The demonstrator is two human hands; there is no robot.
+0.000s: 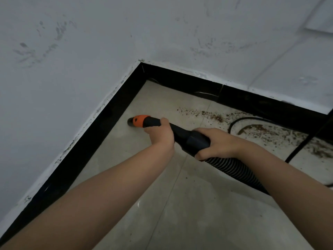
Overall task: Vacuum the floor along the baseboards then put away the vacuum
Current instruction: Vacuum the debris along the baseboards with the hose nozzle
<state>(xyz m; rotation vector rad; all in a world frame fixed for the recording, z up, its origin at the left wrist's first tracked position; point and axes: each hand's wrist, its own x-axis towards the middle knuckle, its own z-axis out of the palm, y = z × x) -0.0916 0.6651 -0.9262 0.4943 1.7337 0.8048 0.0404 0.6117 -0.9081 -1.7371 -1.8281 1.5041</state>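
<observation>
A black vacuum wand with an orange nozzle end [139, 120] points at the floor close to the black baseboard [93, 134] on the left wall. My left hand [161, 133] grips the wand just behind the orange part. My right hand [214, 143] grips the thicker black cuff where the ribbed hose [234, 168] joins. The hose runs back to the lower right under my right forearm. The vacuum's body is out of view.
Brown crumbs and dirt [214, 117] lie scattered on the grey tiles along the right-hand baseboard [252, 102]. A black cable [299, 147] loops across that dirt. Two scuffed white walls meet in the corner [141, 64].
</observation>
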